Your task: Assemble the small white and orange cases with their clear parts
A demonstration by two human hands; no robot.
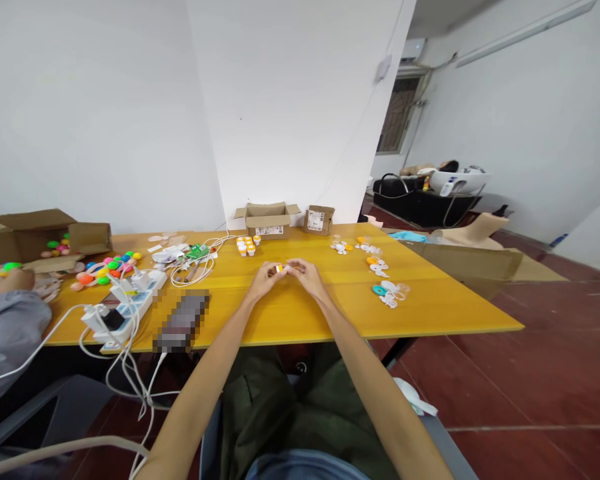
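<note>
Both my hands meet over the middle of the yellow table [430,303]. My left hand [266,277] and my right hand [304,273] pinch together on a small white and orange plastic part [280,269] held between the fingertips. Several similar small white and orange capped pieces [247,245] stand just beyond my hands. More loose white, orange and teal parts [384,280] lie to the right of my right hand.
Two small cardboard boxes [267,220] stand at the table's far edge. A white power strip [123,307] with cables and a blurred flat object [183,320] lie at the left. Coloured balls [107,267] and an open box [35,237] sit far left, by another person's grey sleeve [10,320].
</note>
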